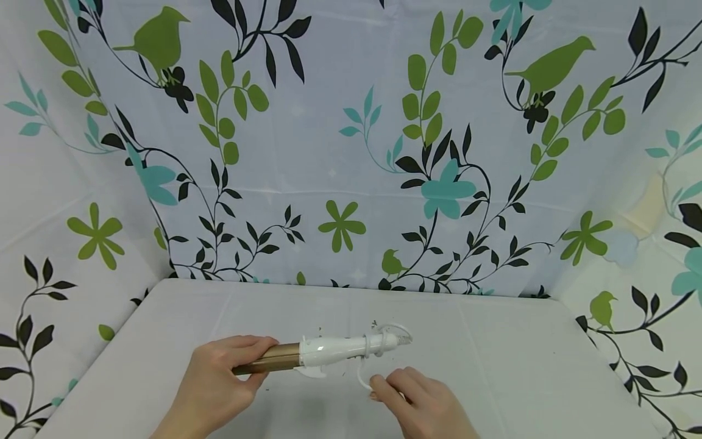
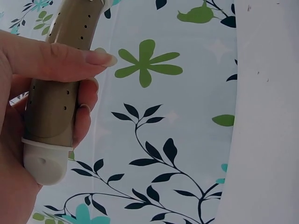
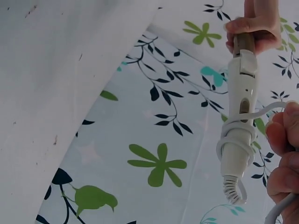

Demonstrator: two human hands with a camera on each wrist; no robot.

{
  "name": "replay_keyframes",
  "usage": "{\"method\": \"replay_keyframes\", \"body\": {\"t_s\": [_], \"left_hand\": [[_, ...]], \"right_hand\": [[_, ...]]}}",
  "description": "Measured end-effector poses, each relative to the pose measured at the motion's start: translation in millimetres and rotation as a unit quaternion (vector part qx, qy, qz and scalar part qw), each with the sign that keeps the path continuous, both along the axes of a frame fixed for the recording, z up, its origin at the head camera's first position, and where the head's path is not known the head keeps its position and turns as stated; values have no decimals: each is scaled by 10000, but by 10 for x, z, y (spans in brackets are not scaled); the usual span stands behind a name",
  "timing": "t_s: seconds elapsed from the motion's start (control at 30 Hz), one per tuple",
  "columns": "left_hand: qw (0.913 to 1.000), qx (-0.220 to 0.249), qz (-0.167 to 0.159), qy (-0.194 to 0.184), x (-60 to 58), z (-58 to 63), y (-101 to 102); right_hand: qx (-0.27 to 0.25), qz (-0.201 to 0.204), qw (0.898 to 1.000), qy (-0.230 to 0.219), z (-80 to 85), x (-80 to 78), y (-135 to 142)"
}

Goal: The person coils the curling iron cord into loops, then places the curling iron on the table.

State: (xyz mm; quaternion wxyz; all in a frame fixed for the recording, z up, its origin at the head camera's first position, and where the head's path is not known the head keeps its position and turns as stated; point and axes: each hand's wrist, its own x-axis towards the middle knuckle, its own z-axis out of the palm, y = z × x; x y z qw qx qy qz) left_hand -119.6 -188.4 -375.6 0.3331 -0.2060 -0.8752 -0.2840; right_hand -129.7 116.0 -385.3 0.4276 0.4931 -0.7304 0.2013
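My left hand (image 1: pixel 219 375) grips a curling iron (image 1: pixel 331 350) by its gold barrel, holding it sideways over the white table. In the left wrist view the barrel (image 2: pixel 52 109) shows small dark holes and a white end cap (image 2: pixel 46 162), with the thumb laid across it. The white handle (image 3: pixel 242 88) points away from that hand, and several turns of white cord (image 3: pixel 236 140) circle its narrow end, near the ribbed cord sleeve (image 3: pixel 231 189). My right hand (image 1: pixel 425 399) pinches a loose length of the cord (image 1: pixel 361 373) just below the handle.
The white tabletop (image 1: pixel 510 360) carries small dark marks near the handle. Behind it and at both sides hangs a white cloth (image 1: pixel 307 152) printed with green birds, leaves and blue flowers. The table's back edge meets this cloth.
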Motion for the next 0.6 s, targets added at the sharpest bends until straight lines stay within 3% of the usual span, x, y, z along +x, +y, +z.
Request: {"method": "replay_keyframes", "body": {"t_s": [0.23, 0.6], "left_hand": [[9995, 28, -209, 232, -68, -31, 42], [9975, -243, -208, 628, -315, -29, -7]], "right_hand": [[-272, 177, 9959, 845, 207, -124, 22], [147, -194, 9964, 817, 367, -468, 142]]}}
